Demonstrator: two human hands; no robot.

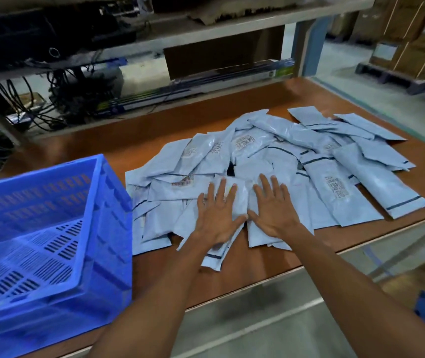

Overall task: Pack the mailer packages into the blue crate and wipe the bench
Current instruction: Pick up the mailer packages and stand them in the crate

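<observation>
Packing apparently unstarted: blue crate (pixel 51 228) empty; mailers (pixel 270 161) heaped on counter (pixel 252 262); left hand (pixel 216 218), right hand (pixel 274 210) flat, splayed, gripping nothing; wiping pending.

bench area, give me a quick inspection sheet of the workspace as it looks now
surface: brown bench, bare along the near edge
job's things: blue crate at left, empty; pile of pale blue mailers spread beside it
clutter: nothing seen on the bench besides these
grips: left hand and right hand flat on the mailers, fingers spread, holding nothing
cables: tangled black cables behind the bench at left
surroundings: shelf above; cardboard boxes on a pallet, far right
</observation>
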